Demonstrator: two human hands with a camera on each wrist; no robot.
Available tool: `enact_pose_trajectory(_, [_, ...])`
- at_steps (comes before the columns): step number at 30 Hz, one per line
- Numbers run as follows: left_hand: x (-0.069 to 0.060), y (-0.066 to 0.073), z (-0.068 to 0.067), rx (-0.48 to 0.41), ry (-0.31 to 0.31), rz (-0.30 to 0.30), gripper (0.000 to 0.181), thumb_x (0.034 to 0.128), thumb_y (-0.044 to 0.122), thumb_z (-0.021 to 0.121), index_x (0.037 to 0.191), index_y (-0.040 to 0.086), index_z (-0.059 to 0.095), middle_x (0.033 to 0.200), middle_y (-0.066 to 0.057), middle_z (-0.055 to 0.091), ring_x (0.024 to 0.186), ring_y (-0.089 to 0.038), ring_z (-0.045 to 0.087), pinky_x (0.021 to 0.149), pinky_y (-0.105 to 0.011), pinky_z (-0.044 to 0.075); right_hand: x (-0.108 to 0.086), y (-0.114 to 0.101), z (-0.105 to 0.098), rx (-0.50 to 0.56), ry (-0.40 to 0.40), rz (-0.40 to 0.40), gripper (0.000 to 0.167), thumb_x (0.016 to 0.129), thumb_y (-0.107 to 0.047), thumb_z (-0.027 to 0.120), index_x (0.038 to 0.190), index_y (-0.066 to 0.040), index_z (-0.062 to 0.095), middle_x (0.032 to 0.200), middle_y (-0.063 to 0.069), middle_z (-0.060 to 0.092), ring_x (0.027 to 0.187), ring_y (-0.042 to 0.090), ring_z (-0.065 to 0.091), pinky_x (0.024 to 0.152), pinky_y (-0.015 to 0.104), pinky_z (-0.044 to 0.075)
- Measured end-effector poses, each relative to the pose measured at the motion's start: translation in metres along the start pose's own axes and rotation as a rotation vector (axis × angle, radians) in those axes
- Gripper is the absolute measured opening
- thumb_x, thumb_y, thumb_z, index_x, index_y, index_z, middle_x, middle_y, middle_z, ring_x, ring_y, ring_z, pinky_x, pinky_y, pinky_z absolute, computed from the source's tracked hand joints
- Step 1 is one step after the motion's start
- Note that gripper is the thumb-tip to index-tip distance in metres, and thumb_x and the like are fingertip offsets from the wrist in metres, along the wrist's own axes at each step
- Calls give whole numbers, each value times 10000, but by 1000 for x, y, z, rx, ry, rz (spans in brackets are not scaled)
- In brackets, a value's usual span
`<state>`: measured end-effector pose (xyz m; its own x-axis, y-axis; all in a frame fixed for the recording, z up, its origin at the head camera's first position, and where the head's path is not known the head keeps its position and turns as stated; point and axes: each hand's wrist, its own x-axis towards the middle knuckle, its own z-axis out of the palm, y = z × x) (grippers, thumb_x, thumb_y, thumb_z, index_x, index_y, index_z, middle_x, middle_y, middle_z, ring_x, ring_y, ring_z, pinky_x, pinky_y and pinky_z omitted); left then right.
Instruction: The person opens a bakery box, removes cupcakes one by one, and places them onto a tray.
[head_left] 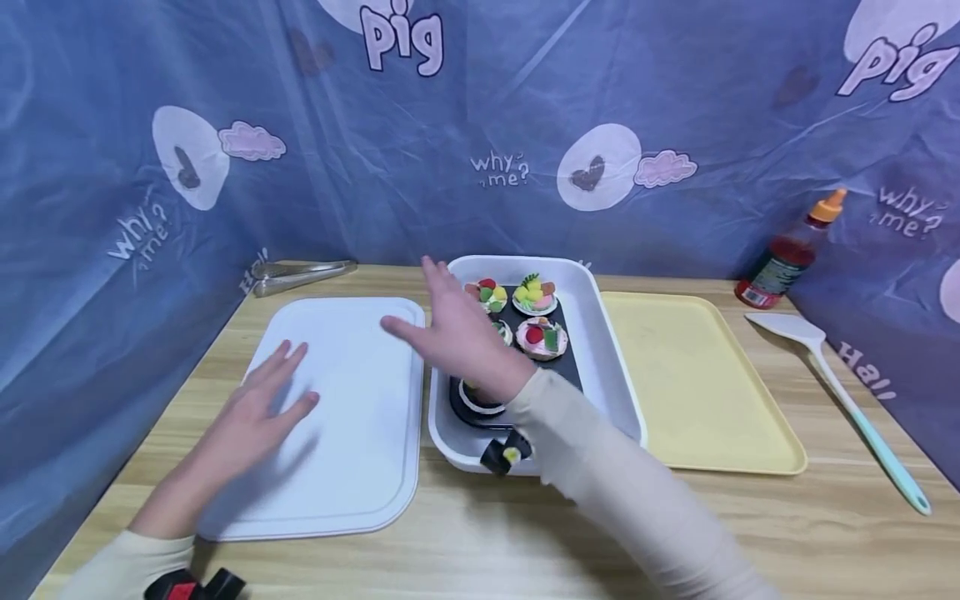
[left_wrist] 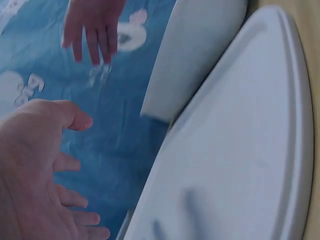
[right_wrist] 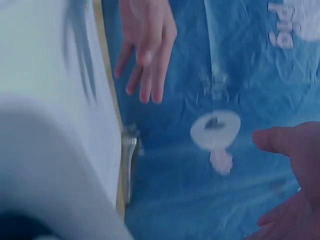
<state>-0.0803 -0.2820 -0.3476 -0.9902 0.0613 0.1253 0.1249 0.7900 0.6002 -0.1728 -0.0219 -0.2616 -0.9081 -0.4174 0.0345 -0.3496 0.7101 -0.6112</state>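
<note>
My left hand is held over the flat white tray, fingers spread and holding nothing. Its shadow falls on that tray. Above the deep white tray, my right hand reaches with thumb and fingers extended, also without anything in it. Below that hand lies a black pan bearing several small decorated cakes, among them a pink-topped cake and a fruit-topped cake. The right hand and wrist partly hide the cakes on the left. Both wrist views show the two hands apart.
Metal tongs lie at the back left. A yellow tray sits right of the deep one. Farther right are a sauce bottle and a white spatula with a turquoise handle. A blue printed curtain encloses the table's back and sides.
</note>
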Motion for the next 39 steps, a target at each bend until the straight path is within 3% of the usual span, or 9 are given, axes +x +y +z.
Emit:
enact_pose_trajectory(3, [5,17,13,-27,-17,30,694,996,324,618,1580,83,330,1641,-257,216,1482,-520,213,1147,-720,205,14,15,-11,12,23,10,940,933,-531,655,1627,-121,171,1681,99,214,1547,256,228,1252,427,252])
enact_pose_trajectory(9, [27,48,42,-58,-32,161,628,993,254,621,1540,42,399,1599,-253,331,1470,-461,310,1179,-639,267,50,49,-24,24,55,22,843,923,-466,690,1584,-106,310,1518,166,499,1366,299,516,1144,435,424])
enact_pose_trajectory(13, [46,67,61,-115,-64,211,626,994,252,623,1547,66,397,1602,-227,341,1472,-423,336,1175,-584,329,71,70,-27,52,46,59,810,910,-447,705,1559,-102,367,1468,169,545,1338,294,532,1131,437,434])
enact_pose_trajectory(17, [60,81,74,-200,-113,217,646,989,254,637,1554,70,384,1609,-211,339,1368,-422,490,1106,-541,441,87,88,-23,49,45,56,774,888,-410,724,1521,-74,432,1479,170,534,1364,306,503,1141,432,422])
enact_pose_trajectory(21, [69,83,84,-299,-167,167,686,977,220,661,1567,61,349,1583,-206,384,1266,-389,595,1044,-470,515,96,104,-17,17,41,34,759,880,-374,732,1503,-44,450,1482,190,526,1335,321,530,1112,437,451])
enact_pose_trajectory(24, [72,80,89,-328,-186,142,688,973,186,664,1563,38,343,1538,-227,437,1217,-360,634,1013,-415,542,100,112,-12,28,31,28,765,876,-343,744,1499,-16,445,1373,212,608,1254,319,593,1066,435,489])
enact_pose_trajectory(29, [73,75,95,-325,-195,178,666,978,139,642,1553,-5,340,1499,-260,470,1144,-328,678,973,-372,562,100,122,-9,39,8,51,810,863,-306,761,1524,-7,401,1242,182,673,1200,292,632,1034,416,515])
enact_pose_trajectory(34, [74,72,97,-325,-194,188,669,981,147,640,1558,3,335,1415,-257,554,1111,-302,695,958,-370,569,101,128,-7,26,16,51,829,841,-273,761,1528,3,387,1314,189,637,1205,285,618,1072,404,489])
enact_pose_trajectory(39, [74,69,99,-319,-185,199,679,977,147,645,1561,3,330,1190,-217,696,1039,-267,710,949,-404,568,103,132,-5,-19,14,34,794,821,-252,787,1492,6,449,1390,206,597,1246,308,588,1100,411,463])
